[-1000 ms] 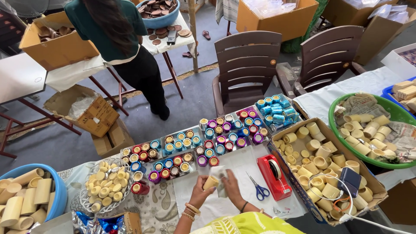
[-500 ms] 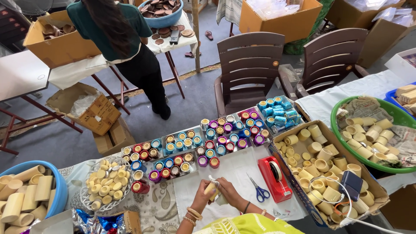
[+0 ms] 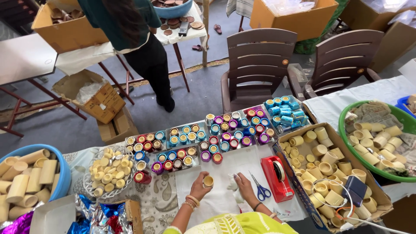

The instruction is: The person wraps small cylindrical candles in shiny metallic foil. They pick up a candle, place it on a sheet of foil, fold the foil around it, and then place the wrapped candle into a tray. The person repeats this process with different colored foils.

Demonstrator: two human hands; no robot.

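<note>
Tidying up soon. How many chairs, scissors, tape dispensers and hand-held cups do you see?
Brown chairs: 2
Scissors: 1
Red tape dispenser: 1
Small cup in the left hand: 1
Total: 5

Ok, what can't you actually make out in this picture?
Head view only:
- Right hand: what it presses on the white cloth is hidden by its own fingers.
- Left hand: the small cup it holds is too small to show its contents.
- Blue tub: cut off by the left edge.
</note>
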